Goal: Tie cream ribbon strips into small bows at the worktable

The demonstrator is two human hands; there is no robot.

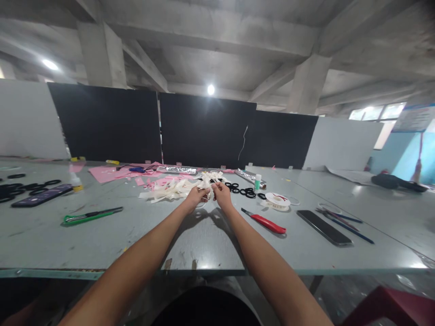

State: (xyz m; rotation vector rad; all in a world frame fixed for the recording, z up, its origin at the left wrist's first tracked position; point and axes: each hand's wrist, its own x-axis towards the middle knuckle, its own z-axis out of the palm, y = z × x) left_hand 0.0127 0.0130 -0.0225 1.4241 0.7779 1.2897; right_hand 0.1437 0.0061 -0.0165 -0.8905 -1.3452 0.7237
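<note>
My left hand (196,197) and my right hand (221,194) meet close together above the middle of the table. The fingers of both are pinched on a thin piece of white ribbon, mostly hidden by the fingers. A pale loop (201,206) shows just below my left hand. Left of and behind the hands lies a loose heap of cream-white ribbon strips (171,190). Several black rings (249,194) are scattered to the right of my right hand, beside an upright glue stick (258,182). A white ribbon spool (277,199) lies farther right.
A red cutter knife (268,223), a dark phone (323,227) and pens (350,225) lie to the right. On the left are a green cutter knife (91,216), another phone (42,195) and a small bottle (76,182). Pink sheets (112,174) lie before black panels (207,129).
</note>
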